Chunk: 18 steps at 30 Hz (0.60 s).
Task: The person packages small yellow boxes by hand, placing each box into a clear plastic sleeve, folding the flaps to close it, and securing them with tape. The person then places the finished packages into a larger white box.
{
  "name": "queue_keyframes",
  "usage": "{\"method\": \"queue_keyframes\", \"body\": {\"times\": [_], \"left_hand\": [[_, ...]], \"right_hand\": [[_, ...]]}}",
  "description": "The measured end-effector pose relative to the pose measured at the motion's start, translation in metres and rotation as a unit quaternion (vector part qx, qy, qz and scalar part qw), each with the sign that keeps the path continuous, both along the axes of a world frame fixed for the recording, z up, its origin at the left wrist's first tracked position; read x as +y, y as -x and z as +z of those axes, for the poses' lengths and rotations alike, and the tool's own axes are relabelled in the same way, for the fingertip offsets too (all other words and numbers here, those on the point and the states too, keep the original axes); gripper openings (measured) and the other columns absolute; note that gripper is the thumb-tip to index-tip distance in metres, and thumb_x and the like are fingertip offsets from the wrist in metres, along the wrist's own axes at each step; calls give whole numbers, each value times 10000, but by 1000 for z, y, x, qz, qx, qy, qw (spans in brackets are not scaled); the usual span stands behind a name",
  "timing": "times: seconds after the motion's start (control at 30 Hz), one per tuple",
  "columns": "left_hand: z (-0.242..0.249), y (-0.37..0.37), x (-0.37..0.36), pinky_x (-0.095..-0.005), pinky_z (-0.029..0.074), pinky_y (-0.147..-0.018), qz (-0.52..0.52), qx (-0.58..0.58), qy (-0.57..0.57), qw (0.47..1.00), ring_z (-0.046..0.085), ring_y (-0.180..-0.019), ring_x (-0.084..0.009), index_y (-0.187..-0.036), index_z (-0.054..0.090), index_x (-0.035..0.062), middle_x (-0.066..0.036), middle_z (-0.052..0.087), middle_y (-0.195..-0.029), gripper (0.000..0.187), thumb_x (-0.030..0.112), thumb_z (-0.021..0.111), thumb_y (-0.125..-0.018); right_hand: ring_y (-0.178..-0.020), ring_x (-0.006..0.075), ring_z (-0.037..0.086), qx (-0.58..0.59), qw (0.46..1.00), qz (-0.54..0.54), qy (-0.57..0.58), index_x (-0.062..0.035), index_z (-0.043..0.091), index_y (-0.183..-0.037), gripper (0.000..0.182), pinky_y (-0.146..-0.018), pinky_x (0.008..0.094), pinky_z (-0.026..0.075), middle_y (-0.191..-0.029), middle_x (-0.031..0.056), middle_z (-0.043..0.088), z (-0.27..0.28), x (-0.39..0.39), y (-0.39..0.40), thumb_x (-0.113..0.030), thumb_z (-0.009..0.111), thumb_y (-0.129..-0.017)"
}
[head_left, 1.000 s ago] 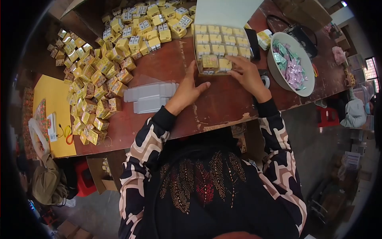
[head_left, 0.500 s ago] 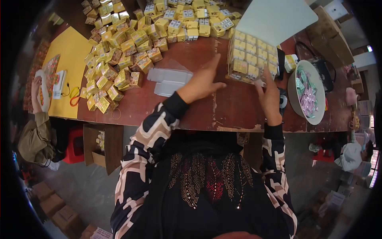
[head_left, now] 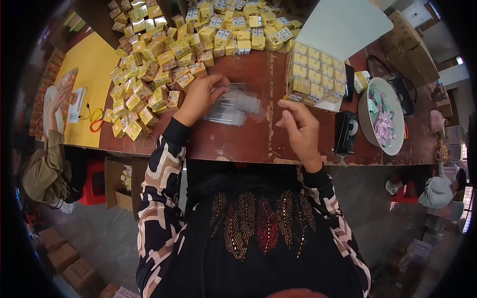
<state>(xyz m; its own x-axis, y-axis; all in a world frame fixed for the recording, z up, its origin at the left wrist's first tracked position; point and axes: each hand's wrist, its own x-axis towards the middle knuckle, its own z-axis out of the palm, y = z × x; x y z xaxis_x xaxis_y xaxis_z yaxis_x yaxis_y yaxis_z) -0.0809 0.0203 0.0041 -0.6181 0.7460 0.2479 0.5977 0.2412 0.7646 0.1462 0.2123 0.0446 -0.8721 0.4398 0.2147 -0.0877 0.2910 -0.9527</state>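
Observation:
My left hand (head_left: 201,98) is at the upper left of some flat, clear plastic boxes (head_left: 226,113), its fingers curled and closed at the edge of a clear plastic piece that is smeared by motion. My right hand (head_left: 301,130) hovers over the table to the right of the plastic, thumb and forefinger apart, holding nothing. Beyond it stands a clear display box (head_left: 318,74) filled with rows of small yellow boxes. A black tape dispenser (head_left: 345,133) is to the right of my right hand.
Many small yellow boxes (head_left: 149,74) are heaped at the back left of the red table (head_left: 248,141). A white bowl (head_left: 367,107) holds shiny green and pink packets. A white board (head_left: 343,30) leans behind the display box. Another person's hand (head_left: 59,97) is at the far left.
My right hand has left the display box and moved left and nearer to me. My left hand has moved left to the clear plastic, which has shifted right. The tape dispenser is now uncovered.

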Motion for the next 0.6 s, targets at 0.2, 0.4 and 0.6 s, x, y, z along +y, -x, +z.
{"method": "queue_keyframes", "body": {"times": [0.2, 0.4, 0.6], "left_hand": [[48, -52, -11, -366, 507, -766, -7, -14, -102, 995, 663, -853, -291, -941, 697, 28, -104, 707, -907, 103, 56, 701, -842], [55, -73, -20, -394, 507, -849, 15, 91, -95, 991, 660, -876, -311, -973, 715, 55, -95, 700, -869, 126, 63, 692, -849], [54, -101, -34, -480, 406, -1057, -57, 272, 96, 956, 484, -1279, -361, -1429, 378, -18, -191, 466, -1412, 825, 299, 778, -781]], "right_hand": [[-796, 124, 672, 23, 995, 62, 78, 40, 496, -1344, 369, -694, 227, 527, -1240, 126, 633, 10, -28, 21, -33, 502, -982], [-696, 157, 692, -185, 920, 276, 209, 18, 433, -1386, 459, -619, 240, 562, -1299, 175, 616, 34, -14, 13, -109, 534, -957], [-668, 168, 690, -190, 879, 300, 317, -11, 324, -1459, 555, -568, 241, 558, -1290, 178, 624, 37, -13, 9, -61, 512, -940]]}}
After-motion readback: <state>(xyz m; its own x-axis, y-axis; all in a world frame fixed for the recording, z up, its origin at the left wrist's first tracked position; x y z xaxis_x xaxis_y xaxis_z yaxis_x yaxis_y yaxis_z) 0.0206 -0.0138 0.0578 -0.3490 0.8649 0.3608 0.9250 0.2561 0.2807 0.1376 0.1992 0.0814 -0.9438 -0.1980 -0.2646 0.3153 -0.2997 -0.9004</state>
